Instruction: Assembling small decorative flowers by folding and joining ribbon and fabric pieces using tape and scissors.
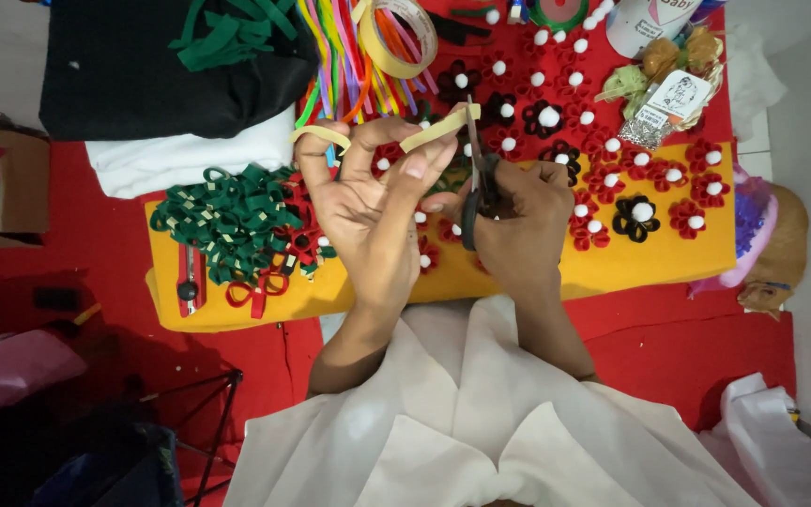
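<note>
Tape strip point(438, 128) pinched between left hand point(368, 211) fingertips; right hand point(518, 221) grips black scissors point(476, 178) beside it.

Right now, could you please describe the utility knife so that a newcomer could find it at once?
Start at the yellow felt sheet and go to its left end, beside the pile of green ribbon loops. The utility knife lies there: a slim red-and-black tool, the only hard one among soft loops.

Tape strip point(438, 129): tan, short, we see it lifted, slanting toward 2 o'clock | scissors point(477, 178): dark-handled, blades pointing to 12 o'clock, touching strip
</note>
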